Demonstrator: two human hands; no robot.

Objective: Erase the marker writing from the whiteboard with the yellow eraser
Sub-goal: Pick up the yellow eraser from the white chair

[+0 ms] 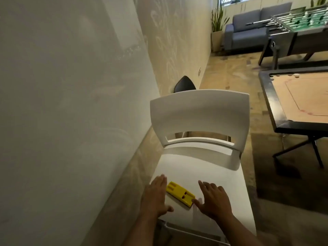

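Note:
The yellow eraser [180, 194] lies flat on the seat of a white chair [198, 114], near the seat's front edge. My left hand [156, 196] rests palm down just left of it, fingers spread, holding nothing. My right hand [213, 199] hovers palm down to its right, with the thumb touching the eraser's near right corner. The whiteboard [67, 96] fills the left side as a large pale surface; I see only faint smudges on it, no clear marker writing.
A black chair back [184, 84] shows behind the white chair by the wall. A carrom table [298, 102] stands to the right, with a foosball table [301, 23] and a grey sofa [252, 27] farther back. Open floor lies between chair and tables.

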